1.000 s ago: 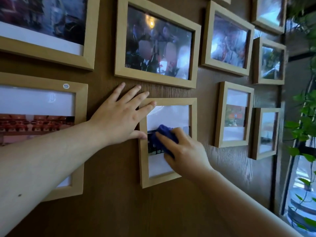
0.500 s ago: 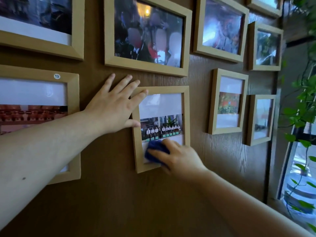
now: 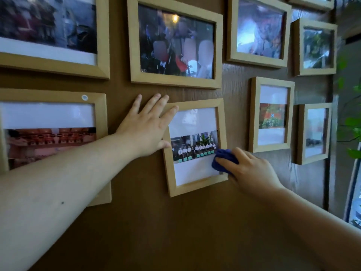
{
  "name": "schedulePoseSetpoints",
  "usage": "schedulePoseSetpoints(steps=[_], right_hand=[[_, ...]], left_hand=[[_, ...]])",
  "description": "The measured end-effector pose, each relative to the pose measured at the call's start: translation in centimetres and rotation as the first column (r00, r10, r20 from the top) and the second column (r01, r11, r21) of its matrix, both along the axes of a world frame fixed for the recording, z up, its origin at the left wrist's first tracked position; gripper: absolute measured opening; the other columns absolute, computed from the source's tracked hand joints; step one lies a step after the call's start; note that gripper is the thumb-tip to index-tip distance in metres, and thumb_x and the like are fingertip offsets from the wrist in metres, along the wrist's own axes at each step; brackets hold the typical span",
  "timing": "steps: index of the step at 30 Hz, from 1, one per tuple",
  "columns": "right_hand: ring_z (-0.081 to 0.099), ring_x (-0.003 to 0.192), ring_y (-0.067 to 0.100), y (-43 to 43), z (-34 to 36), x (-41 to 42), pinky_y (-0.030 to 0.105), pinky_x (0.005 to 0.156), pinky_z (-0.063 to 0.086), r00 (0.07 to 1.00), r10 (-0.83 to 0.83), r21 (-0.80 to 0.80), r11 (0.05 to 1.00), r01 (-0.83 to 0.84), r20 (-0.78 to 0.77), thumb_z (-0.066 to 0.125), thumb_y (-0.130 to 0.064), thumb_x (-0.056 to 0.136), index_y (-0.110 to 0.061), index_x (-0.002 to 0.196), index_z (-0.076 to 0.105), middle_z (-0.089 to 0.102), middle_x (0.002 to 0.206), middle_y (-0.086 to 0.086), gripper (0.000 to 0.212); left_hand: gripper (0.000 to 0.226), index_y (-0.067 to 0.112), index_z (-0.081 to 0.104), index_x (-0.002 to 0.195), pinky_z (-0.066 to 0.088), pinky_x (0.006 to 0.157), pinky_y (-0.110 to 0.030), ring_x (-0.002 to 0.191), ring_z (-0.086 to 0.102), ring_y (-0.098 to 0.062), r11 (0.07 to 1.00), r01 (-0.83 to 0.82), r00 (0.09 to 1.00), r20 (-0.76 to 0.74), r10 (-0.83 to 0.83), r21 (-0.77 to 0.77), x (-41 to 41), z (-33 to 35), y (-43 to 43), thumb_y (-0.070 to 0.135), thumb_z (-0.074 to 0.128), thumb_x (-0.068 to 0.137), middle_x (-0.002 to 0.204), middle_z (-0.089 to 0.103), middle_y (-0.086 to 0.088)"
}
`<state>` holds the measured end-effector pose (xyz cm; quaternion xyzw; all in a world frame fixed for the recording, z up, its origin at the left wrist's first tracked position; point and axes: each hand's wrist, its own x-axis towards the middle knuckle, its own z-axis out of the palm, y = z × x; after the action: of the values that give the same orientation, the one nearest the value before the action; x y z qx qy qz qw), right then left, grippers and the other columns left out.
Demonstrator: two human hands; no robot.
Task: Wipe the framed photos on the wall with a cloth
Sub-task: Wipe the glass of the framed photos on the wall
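Note:
Several light wooden photo frames hang on a brown wood-grain wall (image 3: 185,231). In the middle is a small frame (image 3: 195,184) with a group photo, hanging slightly tilted. My left hand (image 3: 144,132) lies flat on the wall, fingers spread, with fingertips and thumb on the frame's top-left corner and left edge. My right hand (image 3: 252,171) presses a bunched blue cloth (image 3: 222,159) against the glass at the frame's lower right edge.
Around it hang a large frame (image 3: 175,81) above, a wide frame (image 3: 52,96) at the left, a narrow upright frame (image 3: 254,114) and a smaller one (image 3: 300,133) at the right. Green plant leaves (image 3: 351,132) and a window sit at the far right.
My right hand has slid the blue cloth from the middle of the glass down to the lower left, then across to the lower right edge. My left hand stays on the frame's corner.

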<state>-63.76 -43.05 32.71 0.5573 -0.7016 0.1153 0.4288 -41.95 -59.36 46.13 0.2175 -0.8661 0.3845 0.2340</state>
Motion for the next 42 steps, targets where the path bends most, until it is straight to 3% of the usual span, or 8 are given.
schedulePoseSetpoints(steps=[4,12,16,20,25,30,37,42], right_hand=[[0.058,0.076,0.026,0.3,3.5,0.8,0.033,0.049,0.047,0.997,0.074,-0.169,0.983,-0.075,-0.013,0.069,-0.027,0.075,-0.017,0.125,0.053,0.055,0.103,0.011,0.053],[0.049,0.067,0.016,-2.1,15.2,3.1,0.027,0.046,0.040,0.975,0.213,-0.416,0.893,-0.171,0.056,0.057,-0.033,0.083,-0.025,0.127,0.041,0.053,0.104,0.005,0.048],[0.054,0.078,0.019,-4.4,20.9,5.1,0.031,0.059,0.046,0.934,0.353,-0.489,0.825,-0.284,0.052,0.051,-0.036,0.086,-0.031,0.128,0.034,0.050,0.111,0.005,0.045],[0.051,0.078,0.017,-7.1,25.7,6.8,0.028,0.056,0.040,0.908,0.417,-0.579,0.750,-0.319,0.040,0.051,-0.036,0.088,-0.031,0.132,0.034,0.048,0.113,0.008,0.048],[0.049,0.079,0.019,-10.8,27.6,9.3,0.032,0.058,0.045,0.937,0.342,-0.522,0.788,-0.326,-0.069,0.052,-0.036,0.088,-0.033,0.131,0.036,0.046,0.117,0.009,0.046],[0.049,0.079,0.018,-10.5,27.9,5.7,0.030,0.056,0.038,0.952,0.263,-0.501,0.810,-0.305,-0.154,0.055,-0.040,0.084,-0.031,0.128,0.039,0.049,0.113,0.009,0.047],[0.041,0.063,0.020,-8.2,27.8,-1.8,0.026,0.050,0.026,0.986,0.123,-0.638,0.770,-0.024,0.111,0.052,-0.039,0.083,-0.031,0.124,0.043,0.048,0.103,0.007,0.042],[0.049,0.072,0.015,-9.1,26.9,2.3,0.025,0.052,0.041,0.951,0.305,-0.548,0.805,-0.227,0.055,0.051,-0.039,0.087,-0.034,0.129,0.036,0.045,0.114,0.004,0.045]], left_hand=[[0.082,0.025,0.000,0.147,-0.003,0.117,-0.050,0.145,-0.011,-0.024,0.998,0.055,0.998,0.016,-0.055,-0.029,1.0,0.3,0.8,0.059,0.041,0.086,0.160,-0.008,-0.010],[0.071,0.017,0.026,0.142,0.019,0.117,-0.046,0.142,0.020,-0.026,0.966,0.104,0.974,-0.169,-0.147,-0.238,4.2,7.8,1.5,0.057,0.038,0.084,0.153,0.029,-0.012],[0.080,0.015,0.020,0.145,0.015,0.117,-0.047,0.144,0.014,-0.027,0.967,-0.006,0.963,-0.261,-0.063,-0.256,4.5,11.4,0.1,0.061,0.039,0.083,0.155,0.023,-0.012],[0.095,0.018,0.008,0.147,0.005,0.117,-0.048,0.145,0.003,-0.026,0.964,-0.120,0.934,-0.357,0.028,-0.238,3.4,12.9,-1.4,0.077,0.031,0.076,0.159,0.012,-0.010],[0.101,0.026,0.005,0.147,0.006,0.117,-0.053,0.145,0.002,-0.025,0.970,-0.117,0.912,-0.410,0.020,-0.212,2.6,12.8,-2.3,0.083,0.031,0.068,0.158,0.016,-0.009],[0.099,0.023,0.002,0.146,0.005,0.116,-0.057,0.145,0.000,-0.025,0.972,-0.093,0.926,-0.379,0.004,-0.215,2.8,13.0,-2.3,0.082,0.029,0.071,0.158,0.016,-0.010],[0.101,0.021,0.000,0.147,0.004,0.116,-0.057,0.146,-0.003,-0.026,0.972,-0.095,0.933,-0.360,0.011,-0.217,2.7,13.2,-2.1,0.082,0.031,0.072,0.158,0.013,-0.012],[0.101,0.020,0.000,0.147,0.004,0.116,-0.057,0.146,-0.002,-0.026,0.972,-0.094,0.935,-0.354,0.012,-0.214,2.6,13.3,-2.1,0.081,0.033,0.072,0.158,0.013,-0.013]])
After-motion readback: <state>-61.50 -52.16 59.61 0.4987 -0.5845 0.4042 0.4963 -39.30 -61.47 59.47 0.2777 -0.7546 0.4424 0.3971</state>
